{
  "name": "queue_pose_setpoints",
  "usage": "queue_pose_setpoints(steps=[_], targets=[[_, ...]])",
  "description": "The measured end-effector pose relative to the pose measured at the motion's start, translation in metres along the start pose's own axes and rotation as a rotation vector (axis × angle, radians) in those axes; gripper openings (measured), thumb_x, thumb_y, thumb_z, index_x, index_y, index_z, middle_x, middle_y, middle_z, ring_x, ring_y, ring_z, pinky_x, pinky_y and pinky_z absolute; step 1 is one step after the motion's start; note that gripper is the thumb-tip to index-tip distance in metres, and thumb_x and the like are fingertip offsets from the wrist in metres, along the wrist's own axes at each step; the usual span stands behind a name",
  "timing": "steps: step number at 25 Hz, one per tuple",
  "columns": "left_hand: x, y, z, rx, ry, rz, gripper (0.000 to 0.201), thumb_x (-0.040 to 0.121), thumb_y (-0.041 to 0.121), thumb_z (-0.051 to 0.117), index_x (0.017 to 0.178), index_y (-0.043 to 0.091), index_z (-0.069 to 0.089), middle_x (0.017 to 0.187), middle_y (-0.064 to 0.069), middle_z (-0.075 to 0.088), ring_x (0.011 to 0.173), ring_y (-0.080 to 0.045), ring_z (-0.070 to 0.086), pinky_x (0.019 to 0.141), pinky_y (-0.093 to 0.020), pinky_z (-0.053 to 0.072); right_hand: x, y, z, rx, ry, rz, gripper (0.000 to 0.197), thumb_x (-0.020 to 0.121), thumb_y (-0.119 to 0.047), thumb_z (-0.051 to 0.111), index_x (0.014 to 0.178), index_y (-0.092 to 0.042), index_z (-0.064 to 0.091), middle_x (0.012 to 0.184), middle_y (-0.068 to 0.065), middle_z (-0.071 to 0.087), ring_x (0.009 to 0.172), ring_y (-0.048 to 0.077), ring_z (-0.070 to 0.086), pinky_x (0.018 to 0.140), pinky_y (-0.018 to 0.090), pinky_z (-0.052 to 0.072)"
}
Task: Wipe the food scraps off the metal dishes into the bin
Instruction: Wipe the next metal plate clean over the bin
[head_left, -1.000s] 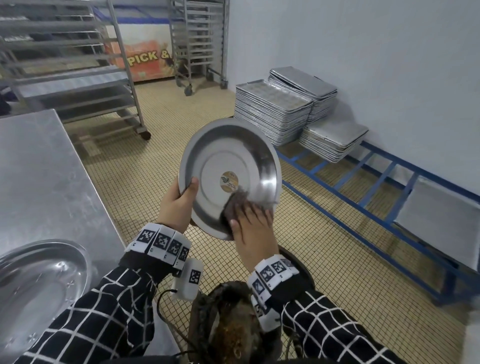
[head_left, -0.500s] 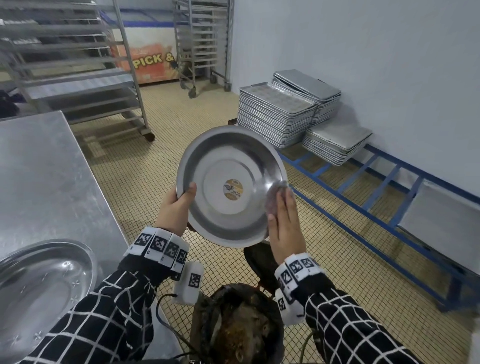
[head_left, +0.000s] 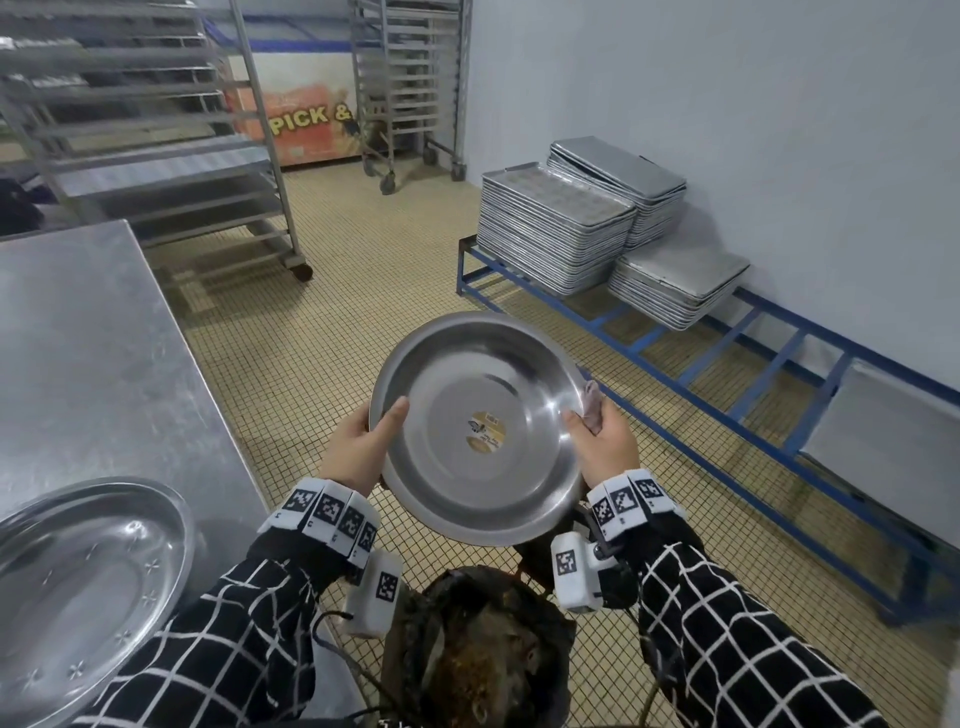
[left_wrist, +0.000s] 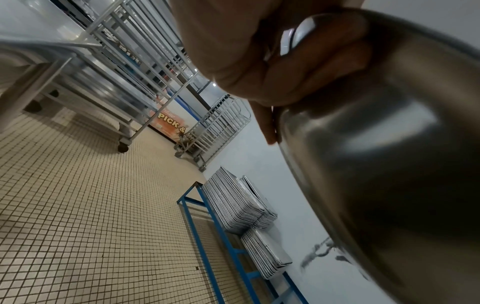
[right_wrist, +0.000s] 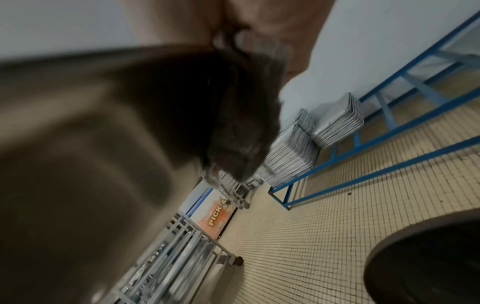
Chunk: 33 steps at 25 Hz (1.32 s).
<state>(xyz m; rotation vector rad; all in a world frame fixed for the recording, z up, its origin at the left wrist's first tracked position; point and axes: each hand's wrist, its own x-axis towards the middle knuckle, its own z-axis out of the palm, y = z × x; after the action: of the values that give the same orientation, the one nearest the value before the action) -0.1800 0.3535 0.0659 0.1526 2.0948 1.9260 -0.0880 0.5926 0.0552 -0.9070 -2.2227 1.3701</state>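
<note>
dish (head_left: 478, 431) looks wiped clean, over bin (head_left: 483, 654) | your left hand (head_left: 358, 447) grips rim, right hand (head_left: 602, 441) pinches cloth (head_left: 591, 402) at rim | second dish (head_left: 88, 587) on surface (head_left: 104, 338) unchecked

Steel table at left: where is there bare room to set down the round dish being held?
The steel table is bare from its far edge down to the oval metal platter at its near corner. The round steel dish, gripped by left hand and right hand, would fit there. The near corner is crowded.
</note>
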Motion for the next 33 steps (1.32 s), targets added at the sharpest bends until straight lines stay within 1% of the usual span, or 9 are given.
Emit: queue_pose_setpoints(steps=[3,6,9,11,16,20,25,29,33], targets=[[-0.006,0.005,0.011,-0.028,-0.010,0.071,0.040,0.086,0.032,0.064,0.121,0.020,0.048,0.098,-0.005,0.070,0.077,-0.020,0.072,0.066,-0.038,0.059,-0.007,-0.003,0.010,0.145,0.117,0.053,0.013,0.093,-0.021,0.056,0.104,-0.014,0.054,0.089,-0.005,0.061,0.085,0.014,0.063,0.065,0.022,0.048],[-0.013,0.008,0.024,0.020,-0.094,0.165,0.053,0.086,0.028,0.065,0.129,0.028,0.034,0.105,0.001,0.063,0.082,-0.011,0.070,0.062,-0.026,0.058,-0.020,-0.016,0.030,0.326,0.137,0.116,0.012,0.095,-0.019,0.052,0.106,-0.020,0.047,0.094,-0.007,0.059,0.083,0.007,0.059,0.066,0.021,0.047],[-0.016,0.013,0.032,0.071,-0.072,0.205,0.029,0.083,0.025,0.069,0.108,0.027,0.055,0.096,0.009,0.065,0.083,0.001,0.065,0.063,-0.012,0.052,-0.032,-0.028,0.045,0.444,0.089,0.093,0.020,0.096,-0.022,0.050,0.115,-0.020,0.044,0.101,-0.007,0.059,0.086,0.004,0.059,0.068,0.019,0.046],[-0.014,0.016,0.030,0.015,-0.078,0.190,0.022,0.082,0.013,0.070,0.093,0.028,0.058,0.088,0.008,0.067,0.078,0.000,0.066,0.061,-0.015,0.052,-0.032,-0.030,0.046,0.442,0.049,0.057,0.022,0.097,-0.024,0.048,0.119,-0.021,0.043,0.101,-0.009,0.059,0.086,0.000,0.057,0.065,0.016,0.043],[0.000,0.022,0.013,0.030,0.074,0.095,0.024,0.086,0.001,0.055,0.107,0.012,0.051,0.089,-0.002,0.060,0.080,-0.018,0.061,0.058,-0.020,0.049,-0.031,-0.017,0.043,0.186,-0.149,0.027,0.023,0.099,-0.035,0.041,0.105,-0.015,0.052,0.088,-0.007,0.062,0.080,0.003,0.059,0.068,0.017,0.045],[0.007,0.023,0.001,0.182,0.110,0.126,0.023,0.088,-0.001,0.047,0.092,0.021,0.050,0.077,0.000,0.052,0.065,-0.016,0.048,0.053,-0.022,0.043,-0.036,-0.017,0.042,0.111,-0.029,0.001,0.019,0.098,-0.027,0.046,0.094,-0.009,0.052,0.076,0.000,0.057,0.064,0.011,0.057,0.049,0.008,0.043],[0.006,0.018,0.000,0.276,0.063,0.113,0.008,0.095,0.014,0.049,0.092,0.017,0.056,0.078,-0.002,0.060,0.067,-0.016,0.056,0.056,-0.025,0.044,-0.034,-0.035,0.057,-0.077,-0.277,-0.184,0.027,0.093,-0.039,0.052,0.108,-0.015,0.054,0.111,0.003,0.055,0.101,0.014,0.057,0.090,0.026,0.047],[0.007,0.024,0.001,0.213,0.093,0.137,0.011,0.097,0.018,0.049,0.089,0.017,0.056,0.079,-0.004,0.061,0.071,-0.019,0.056,0.061,-0.028,0.046,-0.056,-0.025,0.075,-0.381,-0.555,-0.492,0.055,0.099,-0.052,0.025,0.140,-0.021,0.042,0.149,-0.002,0.032,0.137,0.016,0.028,0.114,0.034,0.021],[0.007,0.029,-0.008,0.219,0.058,0.136,0.014,0.097,0.018,0.048,0.088,0.015,0.058,0.075,-0.004,0.061,0.062,-0.016,0.056,0.046,-0.019,0.044,-0.053,0.012,0.068,-0.822,-0.573,-0.815,0.062,0.097,-0.052,0.001,0.151,-0.025,0.017,0.158,-0.004,0.015,0.146,0.011,0.004,0.119,0.034,-0.001]])
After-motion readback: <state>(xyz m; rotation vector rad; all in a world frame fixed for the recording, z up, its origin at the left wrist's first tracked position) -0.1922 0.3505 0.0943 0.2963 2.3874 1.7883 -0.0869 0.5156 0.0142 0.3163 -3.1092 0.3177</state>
